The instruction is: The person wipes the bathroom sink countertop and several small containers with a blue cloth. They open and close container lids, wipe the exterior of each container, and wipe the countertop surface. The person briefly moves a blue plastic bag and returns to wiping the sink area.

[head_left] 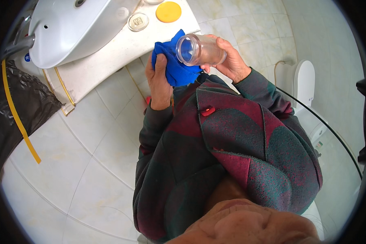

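My left hand [160, 83] is closed on a bunched blue cloth [173, 61], thumb on top. My right hand [233, 59] grips a clear jar [203, 49] by its base end, fingers wrapped round it. The jar lies tilted on its side with its uncovered mouth toward the left, right beside the cloth. Part of the blue shows through the mouth; whether any cloth is inside, I cannot tell. On the counter ahead lie a round clear lid [138, 21] and a yellow disc-shaped lid [168, 12].
A white washbasin [75, 34] with a metal tap [20, 45] stands on the pale counter [105, 61] at the left. Below it hangs black plastic [24, 97] with a yellow strip [18, 114]. A toilet [305, 81] stands at the right, and a black cable [325, 124] runs past me.
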A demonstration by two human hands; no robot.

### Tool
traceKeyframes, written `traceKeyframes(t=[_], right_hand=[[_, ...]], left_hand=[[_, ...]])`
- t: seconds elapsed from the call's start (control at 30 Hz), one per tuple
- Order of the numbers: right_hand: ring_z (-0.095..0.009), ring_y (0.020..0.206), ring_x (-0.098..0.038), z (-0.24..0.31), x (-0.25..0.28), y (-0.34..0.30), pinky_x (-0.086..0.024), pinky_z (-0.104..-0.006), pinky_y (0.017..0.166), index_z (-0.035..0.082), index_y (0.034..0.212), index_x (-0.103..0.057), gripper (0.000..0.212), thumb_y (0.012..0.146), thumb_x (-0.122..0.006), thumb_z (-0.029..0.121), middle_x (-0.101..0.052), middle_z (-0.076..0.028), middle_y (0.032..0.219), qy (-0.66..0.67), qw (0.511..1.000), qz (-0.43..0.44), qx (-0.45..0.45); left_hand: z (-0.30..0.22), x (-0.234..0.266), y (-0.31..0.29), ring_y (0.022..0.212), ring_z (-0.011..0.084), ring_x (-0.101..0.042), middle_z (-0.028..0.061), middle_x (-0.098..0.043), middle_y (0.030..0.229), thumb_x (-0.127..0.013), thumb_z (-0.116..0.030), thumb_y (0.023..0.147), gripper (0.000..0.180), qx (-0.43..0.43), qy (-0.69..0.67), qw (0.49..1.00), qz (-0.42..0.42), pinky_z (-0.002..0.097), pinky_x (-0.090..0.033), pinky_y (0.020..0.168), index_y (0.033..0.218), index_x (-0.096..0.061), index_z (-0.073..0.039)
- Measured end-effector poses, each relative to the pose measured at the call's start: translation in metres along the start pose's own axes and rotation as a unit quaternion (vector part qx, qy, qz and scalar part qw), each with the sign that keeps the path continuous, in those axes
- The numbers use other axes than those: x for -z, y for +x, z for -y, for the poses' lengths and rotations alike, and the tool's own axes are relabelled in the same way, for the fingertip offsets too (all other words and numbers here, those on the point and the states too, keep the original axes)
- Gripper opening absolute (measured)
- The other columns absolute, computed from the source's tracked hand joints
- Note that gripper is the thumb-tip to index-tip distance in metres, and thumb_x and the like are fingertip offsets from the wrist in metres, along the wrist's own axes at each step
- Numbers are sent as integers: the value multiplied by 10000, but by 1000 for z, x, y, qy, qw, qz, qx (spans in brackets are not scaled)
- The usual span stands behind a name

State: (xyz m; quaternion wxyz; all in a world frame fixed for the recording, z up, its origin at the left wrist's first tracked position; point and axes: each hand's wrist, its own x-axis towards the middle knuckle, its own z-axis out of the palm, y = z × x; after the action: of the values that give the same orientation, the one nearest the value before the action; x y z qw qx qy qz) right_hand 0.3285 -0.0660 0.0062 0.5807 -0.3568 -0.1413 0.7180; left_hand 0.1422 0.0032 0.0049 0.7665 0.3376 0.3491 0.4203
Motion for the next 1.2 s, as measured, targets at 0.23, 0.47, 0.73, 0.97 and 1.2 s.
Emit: traceKeyframes(t=[0.23,0.47,0.73,0.97,1.2], right_hand=[[-151,838,-594,8,0,-7,-502,-294,658,63,1190,-495,440,857,-575,339,-596,-86,990,-187,975,-79,93],[-121,896,-559,8,-8,-4,-477,-272,787,60,1162,-524,406,806,-671,185,-590,-51,1006,-294,940,-76,153],[-118,879,-566,13,-10,-1,-463,-262,767,39,1121,-549,426,745,-702,167,-606,-58,962,-438,876,-20,200],[-100,869,-563,11,-3,0,-466,-246,736,52,1117,-558,437,724,-712,164,-606,-63,936,-474,855,-14,211],[-140,923,-567,-1,-4,1,-457,-273,819,72,1147,-554,460,752,-664,280,-607,-57,977,-337,928,-93,124]], left_hand=[[-19,9,-10,897,94,-550,42,-610,1007,-580,-238,917,352,6,126,992,-31,220,-458,788,1169,-573,8],[-38,14,-6,818,115,-597,86,-633,979,-539,-293,922,407,143,182,968,94,233,-491,725,1164,-574,32],[-30,20,2,858,183,-648,134,-647,1010,-538,-169,898,344,229,-43,972,41,272,-532,749,1147,-550,68],[-20,22,-2,834,170,-649,117,-655,973,-601,-143,859,313,254,-95,961,44,279,-534,752,1109,-579,45],[-18,19,-9,821,136,-630,83,-653,965,-620,-101,834,301,210,-1,972,102,263,-514,754,1109,-591,19]])
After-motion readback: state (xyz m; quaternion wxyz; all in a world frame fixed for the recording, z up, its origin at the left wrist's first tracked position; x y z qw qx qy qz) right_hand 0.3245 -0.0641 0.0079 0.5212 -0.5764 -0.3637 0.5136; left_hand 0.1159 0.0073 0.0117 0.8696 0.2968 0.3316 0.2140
